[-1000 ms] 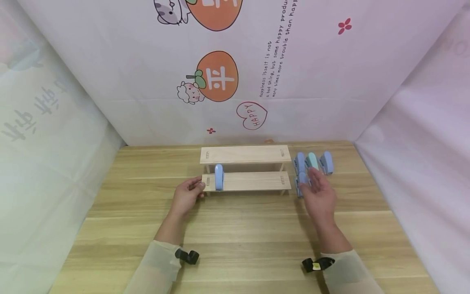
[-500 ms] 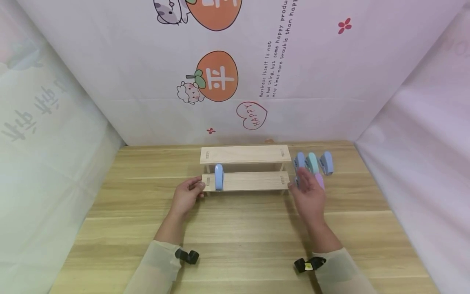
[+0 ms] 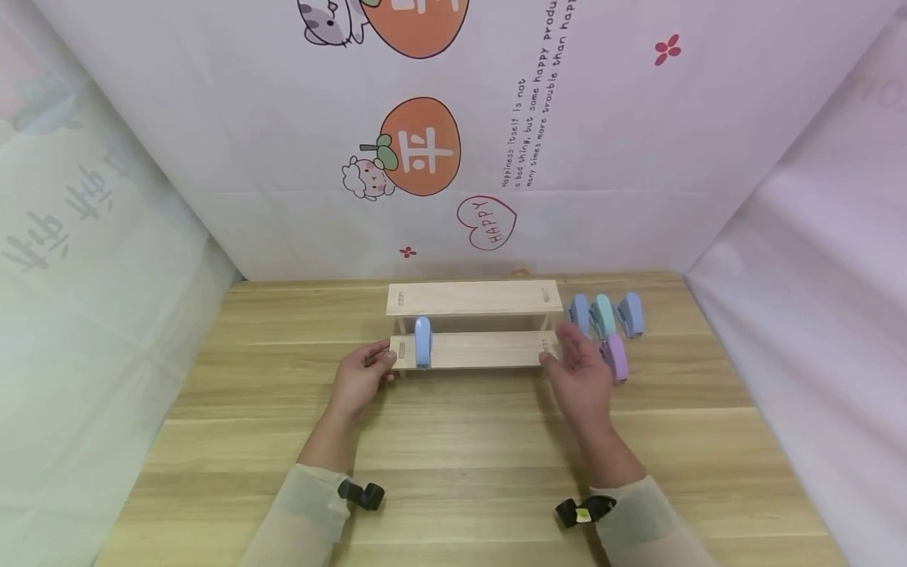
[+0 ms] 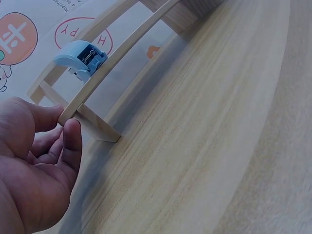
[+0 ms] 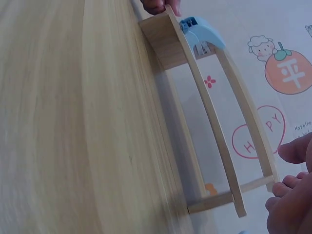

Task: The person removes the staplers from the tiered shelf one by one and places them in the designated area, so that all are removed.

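Observation:
A light-blue item that looks like a small stapler [image 3: 423, 342] stands near the left end of the front plank of a wooden shelf [image 3: 489, 350]. My left hand [image 3: 361, 379] pinches that plank's left end between thumb and fingers, as the left wrist view also shows. At the plank's right end is my right hand [image 3: 583, 382], thumb spread from the fingers and nothing in its grasp. In the head view its thumb overlaps the corner; whether it touches, I cannot tell. In the right wrist view, the hand [image 5: 295, 195] lies beside the frame's end.
Right of the shelf stand a blue [image 3: 579, 312], a mint [image 3: 602, 315], a grey-blue [image 3: 630, 313] and a purple stapler-like item [image 3: 616, 358]. A higher rear plank [image 3: 473, 299] runs behind the front one. A printed white cloth [image 3: 319, 213] closes the table's back.
My right hand has moved left from the stapler-like items to the front plank's right end, uncovering the purple one and hiding a blue one. My left hand keeps its place.

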Demonstrator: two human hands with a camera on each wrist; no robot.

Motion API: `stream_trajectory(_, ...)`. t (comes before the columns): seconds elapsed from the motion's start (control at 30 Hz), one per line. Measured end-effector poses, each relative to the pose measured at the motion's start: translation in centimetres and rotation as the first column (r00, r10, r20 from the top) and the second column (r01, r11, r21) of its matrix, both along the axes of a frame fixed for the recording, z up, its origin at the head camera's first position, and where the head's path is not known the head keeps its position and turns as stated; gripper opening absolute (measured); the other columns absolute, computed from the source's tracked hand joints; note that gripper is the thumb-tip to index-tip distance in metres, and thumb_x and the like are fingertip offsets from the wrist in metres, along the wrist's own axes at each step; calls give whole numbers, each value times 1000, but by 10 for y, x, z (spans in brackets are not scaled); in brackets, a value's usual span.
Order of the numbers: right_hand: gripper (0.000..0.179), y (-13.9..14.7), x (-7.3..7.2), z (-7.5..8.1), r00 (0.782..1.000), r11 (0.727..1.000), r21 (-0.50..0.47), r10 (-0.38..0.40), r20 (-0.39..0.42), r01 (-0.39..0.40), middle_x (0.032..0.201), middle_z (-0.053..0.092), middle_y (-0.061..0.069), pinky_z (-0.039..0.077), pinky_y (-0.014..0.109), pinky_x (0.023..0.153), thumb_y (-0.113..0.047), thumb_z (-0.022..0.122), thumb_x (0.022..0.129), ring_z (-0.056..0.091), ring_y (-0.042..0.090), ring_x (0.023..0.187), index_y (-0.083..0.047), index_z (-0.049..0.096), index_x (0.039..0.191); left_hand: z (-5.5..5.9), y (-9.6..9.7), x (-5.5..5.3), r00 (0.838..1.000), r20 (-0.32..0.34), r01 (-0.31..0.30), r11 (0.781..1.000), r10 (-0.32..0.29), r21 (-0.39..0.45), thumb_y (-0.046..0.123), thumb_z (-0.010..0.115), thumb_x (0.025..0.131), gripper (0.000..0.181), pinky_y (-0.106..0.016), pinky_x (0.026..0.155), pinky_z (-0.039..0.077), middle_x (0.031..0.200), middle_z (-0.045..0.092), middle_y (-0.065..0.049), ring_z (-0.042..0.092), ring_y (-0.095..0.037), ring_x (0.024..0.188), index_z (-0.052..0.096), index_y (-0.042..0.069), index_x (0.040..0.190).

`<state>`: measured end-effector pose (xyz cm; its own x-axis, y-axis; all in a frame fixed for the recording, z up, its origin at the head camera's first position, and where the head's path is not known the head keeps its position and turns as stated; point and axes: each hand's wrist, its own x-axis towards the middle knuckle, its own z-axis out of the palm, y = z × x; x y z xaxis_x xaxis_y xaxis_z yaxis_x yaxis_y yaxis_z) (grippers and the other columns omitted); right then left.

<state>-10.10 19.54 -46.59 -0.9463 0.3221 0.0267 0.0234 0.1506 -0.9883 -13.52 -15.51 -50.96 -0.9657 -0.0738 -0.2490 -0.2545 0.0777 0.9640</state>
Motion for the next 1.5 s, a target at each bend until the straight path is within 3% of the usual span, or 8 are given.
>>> stream_trajectory(0.33, 56, -17, -1, -2, 998, 999, -8, 37, -45, -38, 150, 57, 6, 42, 40, 119, -4, 76, 91, 52, 22, 140, -10, 59, 144, -1, -1, -1, 1000, 7, -10, 1000, 10, -5, 21, 71, 101, 44, -27, 83, 63, 125, 68, -14, 66, -24, 103, 62, 5, 140)
stream_trajectory(0.9, 58, -46, -2, -1, 994, 995, 2, 96, -53, -96, 151, 57, 2, 46, 45, 115, -7, 78, 90, 51, 22, 140, -15, 58, 145, 0, 1, 0, 1000, -10, -9, 1000, 9, -2, 20, 71, 100, 43, -26, 80, 64, 123, 69, -14, 66, -24, 100, 62, 4, 139)
stream_trajectory(1.5, 59, -72, -1, -12, 986, 990, -42, 133, -104, -138, 148, 59, 6, 46, 37, 115, -1, 78, 89, 53, 24, 139, -10, 59, 144, -3, 2, -2, 1000, 8, -13, 1000, 12, 27, 19, 72, 99, 44, -28, 81, 64, 122, 69, -13, 67, -24, 99, 62, 5, 140)
